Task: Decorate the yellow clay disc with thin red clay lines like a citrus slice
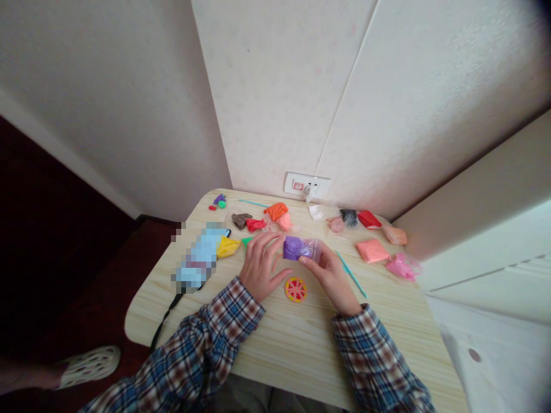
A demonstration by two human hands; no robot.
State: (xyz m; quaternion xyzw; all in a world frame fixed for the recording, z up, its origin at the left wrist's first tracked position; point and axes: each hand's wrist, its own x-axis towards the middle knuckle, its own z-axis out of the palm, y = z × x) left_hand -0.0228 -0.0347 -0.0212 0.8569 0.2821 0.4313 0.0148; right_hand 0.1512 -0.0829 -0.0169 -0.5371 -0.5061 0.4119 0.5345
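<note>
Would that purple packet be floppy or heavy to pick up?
Probably floppy: the purple packet looks creased and see-through at one end. Likely light, since the right hand pinches it near there. Being flattish, it seems unlikely to roll.

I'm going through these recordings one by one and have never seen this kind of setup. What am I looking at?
No machine here: a camera worn on a person's head looks forward and down at their bare hands. The right hand holds a clear bag of purple material; the left hand is open beside it. On the wooden table lie a round yellow, pink and red piece, a turquoise stick, a phone with its screen pixelated, and other colourful packets, including orange.
</note>
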